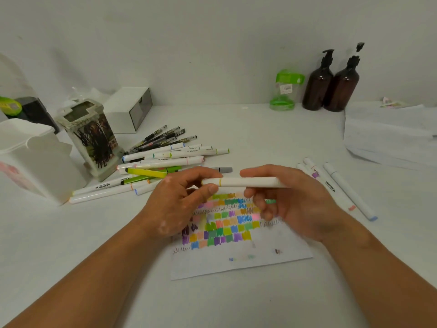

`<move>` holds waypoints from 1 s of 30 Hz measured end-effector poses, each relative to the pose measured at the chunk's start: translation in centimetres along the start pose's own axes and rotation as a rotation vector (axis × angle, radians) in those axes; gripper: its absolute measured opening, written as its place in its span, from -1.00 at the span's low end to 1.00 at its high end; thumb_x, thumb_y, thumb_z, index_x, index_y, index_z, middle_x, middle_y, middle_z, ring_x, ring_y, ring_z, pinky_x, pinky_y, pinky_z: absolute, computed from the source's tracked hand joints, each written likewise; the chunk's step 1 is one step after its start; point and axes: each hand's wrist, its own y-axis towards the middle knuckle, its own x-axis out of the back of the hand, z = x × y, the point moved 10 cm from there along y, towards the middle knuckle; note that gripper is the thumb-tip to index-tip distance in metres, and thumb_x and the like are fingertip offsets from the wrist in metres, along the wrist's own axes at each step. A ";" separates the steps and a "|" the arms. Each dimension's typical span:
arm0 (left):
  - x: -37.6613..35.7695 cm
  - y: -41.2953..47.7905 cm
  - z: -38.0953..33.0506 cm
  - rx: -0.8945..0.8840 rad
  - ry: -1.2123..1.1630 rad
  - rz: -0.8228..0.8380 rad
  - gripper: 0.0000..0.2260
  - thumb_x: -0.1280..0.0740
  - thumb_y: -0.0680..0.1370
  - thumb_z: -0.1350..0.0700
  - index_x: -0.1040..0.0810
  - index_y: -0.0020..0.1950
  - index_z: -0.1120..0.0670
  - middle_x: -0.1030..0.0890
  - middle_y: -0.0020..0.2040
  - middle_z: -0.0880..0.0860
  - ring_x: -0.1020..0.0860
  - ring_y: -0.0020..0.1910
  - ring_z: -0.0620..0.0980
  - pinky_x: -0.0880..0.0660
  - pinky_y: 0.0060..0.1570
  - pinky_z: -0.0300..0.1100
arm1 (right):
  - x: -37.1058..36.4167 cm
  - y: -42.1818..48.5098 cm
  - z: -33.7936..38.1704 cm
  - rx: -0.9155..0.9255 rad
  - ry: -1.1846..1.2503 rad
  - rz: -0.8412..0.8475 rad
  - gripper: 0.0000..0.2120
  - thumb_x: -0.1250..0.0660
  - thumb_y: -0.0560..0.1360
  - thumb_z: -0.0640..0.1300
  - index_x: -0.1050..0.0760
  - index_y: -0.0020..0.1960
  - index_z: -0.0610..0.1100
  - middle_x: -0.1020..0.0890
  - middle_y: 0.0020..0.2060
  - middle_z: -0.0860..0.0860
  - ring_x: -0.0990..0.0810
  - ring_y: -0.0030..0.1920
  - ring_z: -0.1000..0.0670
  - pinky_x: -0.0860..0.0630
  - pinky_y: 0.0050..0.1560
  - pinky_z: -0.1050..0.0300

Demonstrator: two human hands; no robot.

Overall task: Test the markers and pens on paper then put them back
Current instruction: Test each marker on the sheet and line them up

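Head view: marker [246, 182] between fingers [208, 188]

White table [236, 129]: scribbled paper [236, 266], marker pile [165, 159], three markers [340, 188], two brown bottles [318, 88].

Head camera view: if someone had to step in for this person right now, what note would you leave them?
Left hand pinches the cap end of a white marker; right hand grips its barrel, above the paper.
The paper is well filled with rows of colour swatches and scribbles, so much of the testing looks done.
A pile of markers and pens lies loose on the table left of the hands, beside the patterned holder; three markers lie to the right.
Left to do: test the held marker if needed, then put everything back. Which group is already tested I cannot tell.
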 end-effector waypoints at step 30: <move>-2.1 -0.5 1.1 -0.093 0.509 0.227 -0.51 -0.42 0.28 -0.37 -0.59 0.15 -0.25 -0.52 0.05 -0.33 -0.49 0.03 -0.27 -0.51 0.05 -0.30 | 12.6 -4.1 -0.3 -0.593 -1.479 -0.643 -0.10 -0.16 0.36 0.56 -0.10 0.59 0.19 -0.13 0.60 -0.03 -0.13 0.55 -0.17 -0.23 0.45 -0.19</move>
